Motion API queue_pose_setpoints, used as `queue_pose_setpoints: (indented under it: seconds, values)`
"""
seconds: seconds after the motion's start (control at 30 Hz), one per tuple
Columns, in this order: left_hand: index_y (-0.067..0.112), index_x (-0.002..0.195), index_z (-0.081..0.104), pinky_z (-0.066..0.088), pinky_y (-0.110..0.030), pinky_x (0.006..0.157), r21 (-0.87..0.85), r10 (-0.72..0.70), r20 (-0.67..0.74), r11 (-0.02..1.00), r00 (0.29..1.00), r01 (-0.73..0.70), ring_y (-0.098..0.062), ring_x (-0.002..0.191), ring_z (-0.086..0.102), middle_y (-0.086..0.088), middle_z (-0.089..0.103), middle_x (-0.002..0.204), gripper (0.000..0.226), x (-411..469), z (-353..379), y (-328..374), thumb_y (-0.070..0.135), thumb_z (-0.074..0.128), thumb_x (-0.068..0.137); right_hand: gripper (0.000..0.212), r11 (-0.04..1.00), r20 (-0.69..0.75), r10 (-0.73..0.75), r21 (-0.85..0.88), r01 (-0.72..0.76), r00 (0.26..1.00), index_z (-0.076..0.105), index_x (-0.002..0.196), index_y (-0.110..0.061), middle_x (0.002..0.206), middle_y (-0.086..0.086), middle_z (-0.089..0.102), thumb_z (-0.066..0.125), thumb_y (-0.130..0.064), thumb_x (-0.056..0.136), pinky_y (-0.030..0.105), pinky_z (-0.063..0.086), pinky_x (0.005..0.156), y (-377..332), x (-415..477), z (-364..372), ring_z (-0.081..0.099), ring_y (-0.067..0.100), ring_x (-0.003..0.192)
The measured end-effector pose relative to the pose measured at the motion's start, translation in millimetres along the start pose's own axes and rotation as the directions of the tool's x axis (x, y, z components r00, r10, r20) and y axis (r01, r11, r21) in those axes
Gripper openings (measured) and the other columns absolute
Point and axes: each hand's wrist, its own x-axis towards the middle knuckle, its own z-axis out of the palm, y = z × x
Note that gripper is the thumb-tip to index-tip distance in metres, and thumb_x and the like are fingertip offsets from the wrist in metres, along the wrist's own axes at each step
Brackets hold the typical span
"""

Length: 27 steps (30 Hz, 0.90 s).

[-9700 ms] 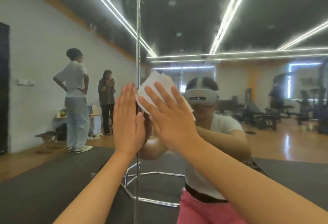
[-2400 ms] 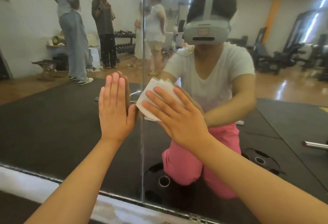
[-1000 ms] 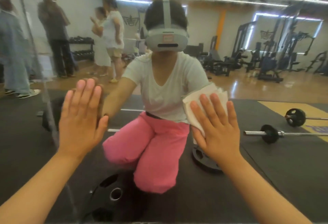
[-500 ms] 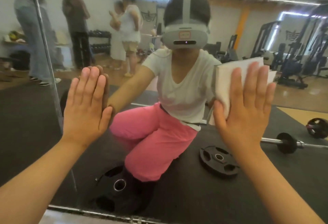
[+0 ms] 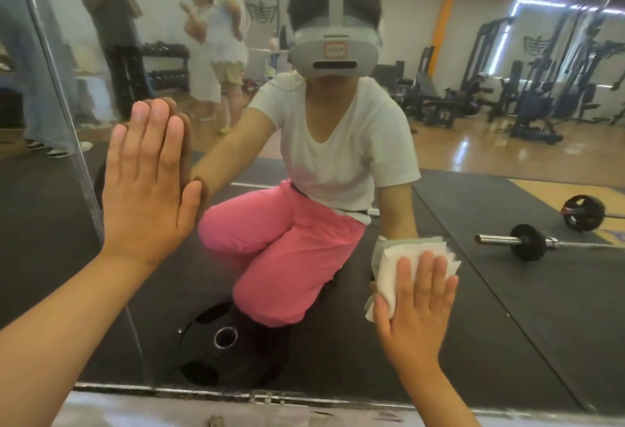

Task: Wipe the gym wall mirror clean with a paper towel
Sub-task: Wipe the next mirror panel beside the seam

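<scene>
My right hand (image 5: 416,308) pressed the towel (image 5: 404,259) with straight fingers low on the mirror (image 5: 507,325), my left hand (image 5: 145,183) lay flat on it, and I had to rub hard and even.

Flat wall mirror glass (image 5: 507,325): open run betw. the two hands, also above & right of folded white paper towel (image 5: 406,267). Left hand (image 5: 145,183) flat on upper-left glass, blocks that patch. Thin tilted metal seam strip (image 5: 76,149) just left of it. Dark bottom frame edge (image 5: 270,394) near, under right hand (image 5: 416,308).
</scene>
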Motion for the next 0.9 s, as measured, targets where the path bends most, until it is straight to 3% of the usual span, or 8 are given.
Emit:
queue_pose_setpoints:
  seconds: [0.13, 0.27, 0.37, 0.53, 0.7, 0.8, 0.9]
  values:
    - [0.006, 0.159, 0.004, 0.011, -0.062, 0.120, 0.001, -0.013, 0.003, 1.000, 1.000, 0.013, -0.036, 0.153, 0.001, -0.008, -0.006, 0.166, 0.069, -4.3, 6.8, -3.8, 0.039, 0.023, 0.101, 0.061, 0.998, 0.074, 0.051, 0.020, -0.053, 0.996, 0.005, 0.160, -0.019, 0.168, 0.008, -0.004, 0.021, -0.043, 0.107, 0.051, -0.001, 0.124, -19.2, -62.2, 13.7, -0.002, 0.030, 0.154]
    - [0.008, 0.159, 0.001, 0.017, -0.067, 0.116, 0.003, -0.011, 0.002, 1.000, 1.000, 0.011, -0.041, 0.152, 0.006, -0.006, -0.008, 0.167, 0.069, -1.6, 15.2, -8.1, 0.040, 0.021, 0.102, 0.059, 0.984, 0.115, 0.163, 0.059, -0.171, 0.980, 0.001, 0.160, -0.020, 0.167, 0.009, -0.009, 0.017, -0.042, 0.108, 0.049, -0.006, 0.123, -37.8, -68.2, 16.6, -0.008, 0.030, 0.154]
    - [0.010, 0.159, 0.000, 0.011, -0.061, 0.120, -0.010, -0.007, -0.025, 1.000, 1.000, 0.007, -0.035, 0.153, 0.004, -0.005, -0.008, 0.167, 0.068, -1.3, 9.5, -2.1, 0.038, 0.022, 0.101, 0.057, 0.991, 0.123, 0.102, 0.079, -0.112, 0.987, 0.001, 0.160, -0.023, 0.167, 0.006, -0.010, 0.016, -0.042, 0.108, 0.049, -0.005, 0.123, -30.8, -58.3, 14.0, -0.008, 0.028, 0.154]
    - [0.000, 0.156, 0.011, 0.003, -0.048, 0.124, 0.022, 0.010, -0.059, 1.000, 0.998, -0.009, -0.026, 0.153, 0.000, -0.024, 0.016, 0.161, 0.066, 2.3, -9.7, 8.9, 0.035, 0.023, 0.102, 0.060, 0.995, -0.020, -0.085, 0.051, 0.086, 0.996, 0.006, 0.160, -0.027, 0.168, 0.001, -0.007, 0.028, -0.034, 0.105, 0.046, -0.005, 0.124, -25.5, 32.9, -0.2, -0.004, 0.021, 0.155]
    - [-0.003, 0.154, 0.017, 0.003, -0.047, 0.124, 0.030, 0.004, -0.064, 1.000, 0.998, -0.003, -0.025, 0.152, 0.003, -0.026, 0.022, 0.159, 0.065, 2.2, -11.9, 10.4, 0.034, 0.025, 0.102, 0.054, 0.997, -0.070, 0.023, 0.075, -0.018, 0.997, 0.022, 0.156, -0.014, 0.161, 0.021, 0.021, 0.028, -0.032, 0.105, 0.050, -0.002, 0.123, -55.5, 111.0, -14.6, -0.008, 0.020, 0.153]
    - [-0.002, 0.155, 0.016, 0.004, -0.047, 0.124, 0.035, 0.006, -0.071, 0.999, 0.997, -0.004, -0.022, 0.153, -0.001, -0.026, 0.022, 0.158, 0.065, 3.6, -13.0, 11.4, 0.033, 0.026, 0.101, 0.054, 0.998, -0.076, 0.036, 0.061, -0.031, 0.996, 0.021, 0.156, -0.014, 0.160, 0.022, 0.020, 0.029, -0.033, 0.106, 0.051, -0.002, 0.123, -64.4, 110.5, -13.8, -0.010, 0.021, 0.153]
    - [-0.003, 0.154, 0.016, 0.004, -0.047, 0.124, 0.038, 0.007, -0.074, 0.999, 0.997, -0.005, -0.019, 0.153, -0.005, -0.026, 0.022, 0.158, 0.065, 3.7, -14.8, 10.9, 0.033, 0.027, 0.102, 0.056, 0.997, -0.059, -0.074, 0.030, 0.075, 0.996, 0.014, 0.159, -0.019, 0.165, 0.014, 0.006, 0.027, -0.037, 0.107, 0.050, -0.002, 0.123, -64.2, 97.4, -8.5, -0.009, 0.023, 0.154]
